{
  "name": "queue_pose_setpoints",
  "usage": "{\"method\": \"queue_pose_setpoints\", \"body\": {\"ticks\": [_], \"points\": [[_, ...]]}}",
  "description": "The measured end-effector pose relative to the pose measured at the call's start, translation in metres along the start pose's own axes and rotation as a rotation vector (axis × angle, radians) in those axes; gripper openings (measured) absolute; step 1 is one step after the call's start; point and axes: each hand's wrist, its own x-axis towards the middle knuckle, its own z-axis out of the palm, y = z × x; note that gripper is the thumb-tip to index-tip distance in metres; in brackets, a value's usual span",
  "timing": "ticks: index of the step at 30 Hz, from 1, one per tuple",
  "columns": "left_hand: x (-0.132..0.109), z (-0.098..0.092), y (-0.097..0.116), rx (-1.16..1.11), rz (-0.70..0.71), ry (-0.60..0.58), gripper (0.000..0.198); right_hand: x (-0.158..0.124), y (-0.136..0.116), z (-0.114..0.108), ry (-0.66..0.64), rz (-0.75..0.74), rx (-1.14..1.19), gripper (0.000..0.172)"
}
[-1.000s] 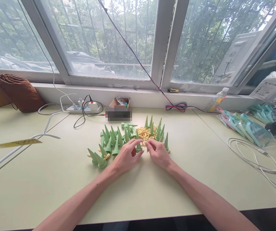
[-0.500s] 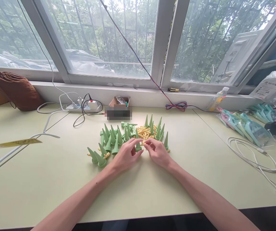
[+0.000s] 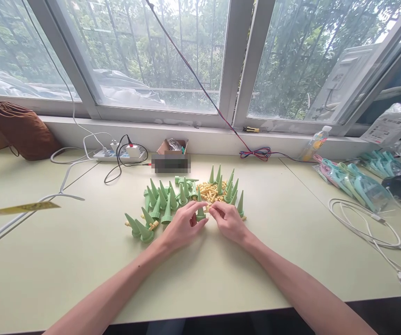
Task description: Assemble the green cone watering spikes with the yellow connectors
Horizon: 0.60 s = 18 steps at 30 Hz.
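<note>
My left hand (image 3: 185,222) curls around an upright green watering spike (image 3: 200,210), a tapered plastic cone with a wider base. Beside it, my right hand (image 3: 227,217) is closed in a pinch on a small yellow plastic valve (image 3: 207,209), which touches or nearly touches the side of that spike. Behind both hands lies a heap of loose yellow valves (image 3: 210,190). Several green spikes (image 3: 165,204) stand to the left of my left hand. Nearer the front left, a few spikes (image 3: 146,232) have yellow valves at their bases. More spikes (image 3: 234,188) stand behind my right hand.
On the pale table (image 3: 193,288), a small open box (image 3: 172,148) and a power strip (image 3: 119,152) sit near the window. A brown pouch (image 3: 22,130) is at the left. White cables (image 3: 364,223), bagged plastic items (image 3: 361,186) and a bottle (image 3: 317,143) are at the right.
The view has shifted very slightly. Both hands stay at the same spike, and my right fingers have closed in a little on the yellow valve.
</note>
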Motion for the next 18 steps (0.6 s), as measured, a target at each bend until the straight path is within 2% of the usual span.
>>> {"method": "queue_pose_setpoints", "body": {"ticks": [10,18], "points": [[-0.0002,0.0005,0.001,-0.003,0.022,-0.003,0.034,0.0,0.0,-0.0002,-0.024,0.01,-0.04,0.036],[0.0012,0.0009,-0.0021,-0.005,0.013,-0.003,0.033,-0.0006,0.0008,0.002,-0.007,0.044,-0.004,0.036]]}}
